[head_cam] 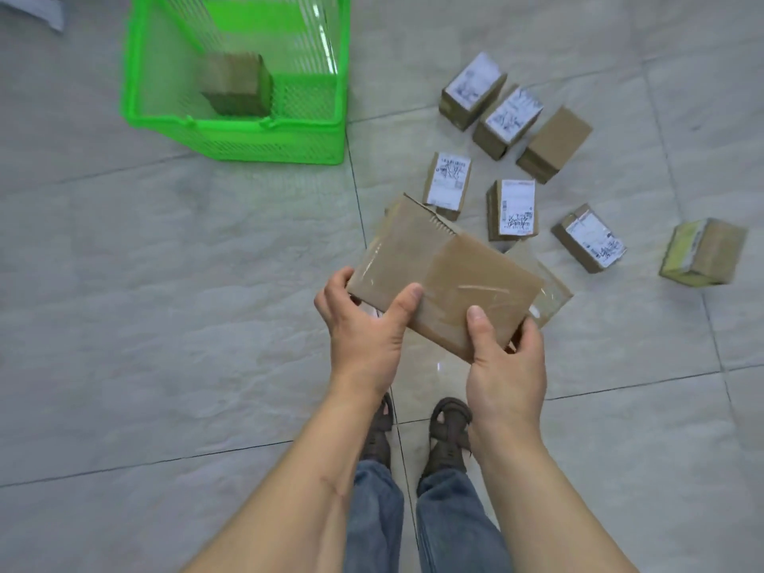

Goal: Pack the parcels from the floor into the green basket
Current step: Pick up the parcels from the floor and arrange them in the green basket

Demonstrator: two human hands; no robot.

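I hold a flat brown taped parcel (438, 270) above the floor with both hands. My left hand (364, 332) grips its near left corner, thumb on top. My right hand (504, 366) grips its near right edge, thumb on top. The green basket (235, 134) stands at the upper left with one brown parcel (237, 84) inside. Several small cardboard parcels lie on the floor to the right, among them labelled ones (448, 184) (512, 208) (591, 237) and a plain one (554, 144). Another parcel (550, 291) lies partly hidden under the held one.
A yellowish box (703, 252) lies at the far right. My sandalled feet (417, 432) stand on the grey tiled floor (165, 283) below the hands. A white object (37, 6) sits at the top left corner.
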